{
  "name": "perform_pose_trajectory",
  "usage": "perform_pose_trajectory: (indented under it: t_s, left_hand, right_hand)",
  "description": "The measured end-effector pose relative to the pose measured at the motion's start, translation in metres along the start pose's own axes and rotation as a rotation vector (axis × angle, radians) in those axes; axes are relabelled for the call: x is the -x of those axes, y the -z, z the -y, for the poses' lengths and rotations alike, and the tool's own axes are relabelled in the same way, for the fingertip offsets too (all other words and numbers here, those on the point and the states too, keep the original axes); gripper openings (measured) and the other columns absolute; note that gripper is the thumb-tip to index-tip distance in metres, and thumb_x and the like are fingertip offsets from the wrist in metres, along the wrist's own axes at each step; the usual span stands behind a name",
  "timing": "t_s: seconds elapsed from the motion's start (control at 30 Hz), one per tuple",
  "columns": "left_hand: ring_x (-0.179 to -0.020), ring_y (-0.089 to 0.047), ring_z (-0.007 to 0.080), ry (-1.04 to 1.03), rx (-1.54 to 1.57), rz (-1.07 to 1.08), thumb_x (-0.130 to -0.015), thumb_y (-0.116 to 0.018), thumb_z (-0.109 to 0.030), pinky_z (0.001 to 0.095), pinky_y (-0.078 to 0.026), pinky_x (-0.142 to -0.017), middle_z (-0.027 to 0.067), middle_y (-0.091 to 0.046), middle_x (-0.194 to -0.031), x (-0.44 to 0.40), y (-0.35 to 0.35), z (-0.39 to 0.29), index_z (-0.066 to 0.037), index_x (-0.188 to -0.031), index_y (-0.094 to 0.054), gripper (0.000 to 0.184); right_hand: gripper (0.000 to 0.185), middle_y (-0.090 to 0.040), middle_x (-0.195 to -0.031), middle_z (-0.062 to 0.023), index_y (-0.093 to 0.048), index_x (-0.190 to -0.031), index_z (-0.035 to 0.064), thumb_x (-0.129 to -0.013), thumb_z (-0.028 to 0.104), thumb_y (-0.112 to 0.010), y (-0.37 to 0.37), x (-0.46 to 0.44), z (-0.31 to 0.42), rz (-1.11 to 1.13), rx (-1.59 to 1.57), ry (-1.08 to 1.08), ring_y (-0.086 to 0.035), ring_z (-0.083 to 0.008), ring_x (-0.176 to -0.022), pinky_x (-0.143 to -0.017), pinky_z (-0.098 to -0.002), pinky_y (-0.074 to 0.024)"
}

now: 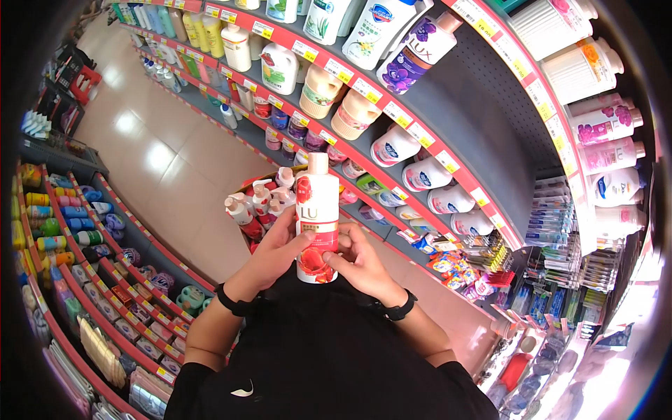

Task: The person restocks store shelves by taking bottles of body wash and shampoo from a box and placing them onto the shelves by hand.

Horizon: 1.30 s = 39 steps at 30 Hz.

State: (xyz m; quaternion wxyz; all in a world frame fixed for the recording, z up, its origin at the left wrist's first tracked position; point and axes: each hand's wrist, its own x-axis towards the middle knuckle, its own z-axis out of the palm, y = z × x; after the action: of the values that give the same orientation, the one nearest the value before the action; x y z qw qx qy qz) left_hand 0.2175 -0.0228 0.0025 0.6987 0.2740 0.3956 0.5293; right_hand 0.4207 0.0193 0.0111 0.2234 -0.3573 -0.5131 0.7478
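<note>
A white and red LUX body wash bottle (318,210) stands upright in front of my chest, its cap at the top and its printed label toward me. My left hand (278,241) wraps its left side, with the thumb across the front. On the other side, my right hand (360,260) grips the lower part, thumb on the red flower print. Some fingers of both hands are hidden behind the bottle. Just beyond it to the left, several red and white pump bottles (260,199) sit grouped in a container whose lower part I cannot see.
A long shelf unit (483,105) with red price rails runs along the right, holding a purple LUX bottle (420,52) and several white bottles (427,173). Lower shelves (126,280) with small packaged goods curve along the left. Tiled floor (150,157) lies between them.
</note>
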Motion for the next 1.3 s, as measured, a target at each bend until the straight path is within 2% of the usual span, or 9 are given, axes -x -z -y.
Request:
perform_pose_trajectory:
  t_s: [0.17,0.23,0.37,0.43,0.77,1.03,1.3]
  left_hand:
    - [-0.131,-0.054,0.0173,-0.013,0.018,0.005,-0.104,-0.057,-0.009,0.0371,-0.043,-0.112,0.0103,-0.055,-0.141,0.004,0.003,-0.003,-0.002,-0.153,-0.036,0.054]
    - [-0.139,-0.046,0.0206,0.013,0.028,0.007,-0.102,-0.058,-0.009,0.0396,-0.037,-0.117,0.0107,-0.049,-0.149,0.006,0.006,-0.004,-0.002,-0.154,-0.036,0.057]
    - [-0.139,-0.046,0.0207,0.005,0.032,-0.003,-0.102,-0.057,-0.008,0.0397,-0.038,-0.117,0.0112,-0.048,-0.15,0.009,0.01,-0.004,-0.002,-0.156,-0.034,0.058]
    - [-0.133,-0.053,0.0176,-0.026,0.034,-0.001,-0.103,-0.057,-0.008,0.0381,-0.042,-0.113,0.0101,-0.054,-0.143,0.01,0.014,-0.001,-0.004,-0.152,-0.036,0.053]
    - [-0.133,-0.052,0.0179,-0.061,0.037,-0.017,-0.103,-0.056,-0.008,0.0379,-0.042,-0.113,0.0096,-0.054,-0.142,0.018,0.025,-0.003,-0.004,-0.151,-0.037,0.051]
    - [-0.133,-0.053,0.0183,-0.013,0.069,-0.054,-0.103,-0.056,-0.009,0.0373,-0.042,-0.113,0.011,-0.054,-0.144,0.027,0.033,-0.005,-0.003,-0.155,-0.033,0.057]
    - [-0.137,-0.05,0.0195,0.01,0.07,-0.06,-0.103,-0.057,-0.008,0.0383,-0.039,-0.116,0.0108,-0.052,-0.147,0.031,0.037,-0.006,-0.001,-0.155,-0.033,0.058]
  right_hand:
    - [0.043,-0.066,-0.13,-0.0136,-0.04,-0.136,0.0016,-0.101,0.005,-0.064,-0.004,-0.002,-0.002,0.014,0.01,0.012,-0.062,-0.0178,-0.12,-0.101,-0.0364,-0.0499]
    - [0.042,-0.066,-0.13,-0.0135,-0.04,-0.136,0.0015,-0.101,0.005,-0.064,-0.006,-0.004,-0.002,0.026,0.011,0.011,-0.062,-0.0173,-0.119,-0.101,-0.0364,-0.05]
    - [0.042,-0.066,-0.13,-0.0133,-0.04,-0.136,0.0016,-0.102,0.006,-0.064,-0.01,-0.006,-0.001,0.039,0.012,-0.003,-0.062,-0.017,-0.119,-0.101,-0.0361,-0.0495]
    - [0.041,-0.066,-0.13,-0.0133,-0.04,-0.135,0.0021,-0.102,0.006,-0.064,-0.014,-0.007,-0.003,0.027,0.005,0.0,-0.062,-0.0169,-0.12,-0.101,-0.036,-0.0489]
    - [0.041,-0.066,-0.13,-0.0128,-0.041,-0.135,0.0027,-0.102,0.006,-0.063,-0.024,-0.015,-0.004,0.061,0.055,-0.003,-0.062,-0.0165,-0.12,-0.102,-0.0361,-0.0485]
    - [0.046,-0.065,-0.128,-0.0115,-0.04,-0.138,0.0045,-0.1,0.006,-0.066,-0.032,-0.018,-0.004,0.056,0.097,-0.065,-0.063,-0.0183,-0.118,-0.098,-0.0352,-0.0508]
    - [0.041,-0.066,-0.126,-0.0104,-0.042,-0.135,0.0039,-0.101,0.006,-0.064,-0.038,-0.017,-0.011,0.035,0.121,-0.038,-0.063,-0.0149,-0.117,-0.096,-0.0332,-0.0521]
